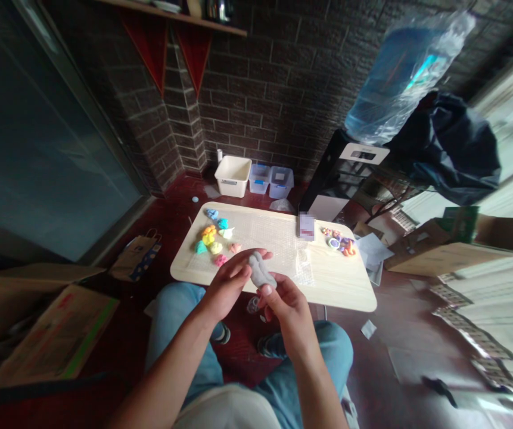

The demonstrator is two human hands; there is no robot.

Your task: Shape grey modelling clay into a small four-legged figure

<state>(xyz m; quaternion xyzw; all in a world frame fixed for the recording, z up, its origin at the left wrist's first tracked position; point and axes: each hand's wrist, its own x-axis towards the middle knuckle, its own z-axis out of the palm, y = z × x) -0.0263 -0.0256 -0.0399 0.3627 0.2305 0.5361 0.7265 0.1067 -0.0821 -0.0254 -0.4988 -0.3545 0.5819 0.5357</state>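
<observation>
Both my hands hold one lump of grey clay (pixel 260 271) above the near edge of a low light-wood table (pixel 350 292). My left hand (pixel 228 285) grips its upper end, fingers curled round it. My right hand (pixel 283 301) pinches the lower end with thumb and fingers. On the table's left part lie several small coloured clay pieces (pixel 215 238) in blue, orange, yellow, green and pink. A second cluster of coloured pieces (pixel 340 242) sits at the far right.
A clear plastic sheet (pixel 274 241) covers the table's middle. Three plastic bins (pixel 233 176) stand by the brick wall. A paper bag (pixel 136 256) and cardboard boxes (pixel 55 339) lie left; a water jug (pixel 399 77) and dark cloth stand right. My knees are under the table.
</observation>
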